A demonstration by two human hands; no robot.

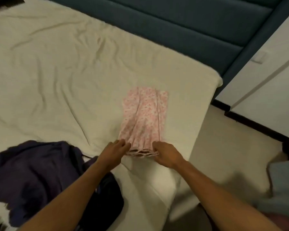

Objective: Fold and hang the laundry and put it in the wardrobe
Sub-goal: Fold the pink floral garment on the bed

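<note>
Both my arms are bare from the near edge of the view out to the fingertips; no sleeve, cuff, watch, bracelet or ring shows on either. My left hand point(114, 150) ends a long, slim forearm that comes in from the near left, and my right hand point(165, 153) ends a like forearm from the near right. The forearms look smooth, with a soft sheen of light along the top of the right one. The fingers are blurred, so I cannot make out nails or any finer marks.
</note>
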